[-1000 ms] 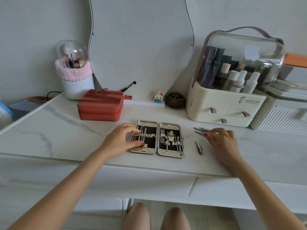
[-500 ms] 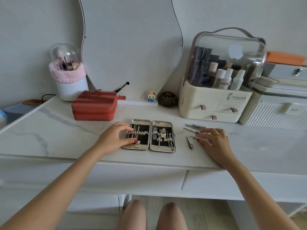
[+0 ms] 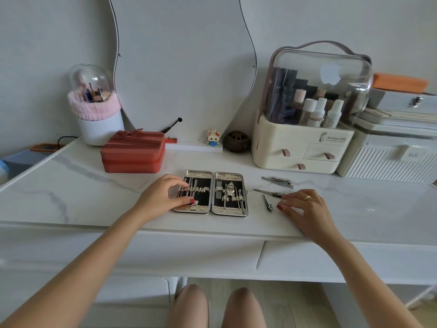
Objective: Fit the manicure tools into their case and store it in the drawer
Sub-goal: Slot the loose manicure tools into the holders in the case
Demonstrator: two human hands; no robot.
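My left hand [image 3: 165, 197] rests flat on the case [image 3: 211, 192], steadying it; my right hand [image 3: 305, 209], fingers loose, touches the tool [image 3: 269, 192] beside the clipper [image 3: 268, 202], ready to lift it.

I see soft, even daylight across the scene, bright without harshness. A white glare patch sits on the clear dome of the cosmetics organizer [image 3: 331, 74], and the marble tabletop [image 3: 71, 190] carries a faint sheen. Shadows under objects are short and pale. The wide lens bows the tabletop's front edge and stretches my forearms near the corners. Focus is reasonably sharp centrally, softer toward the borders.
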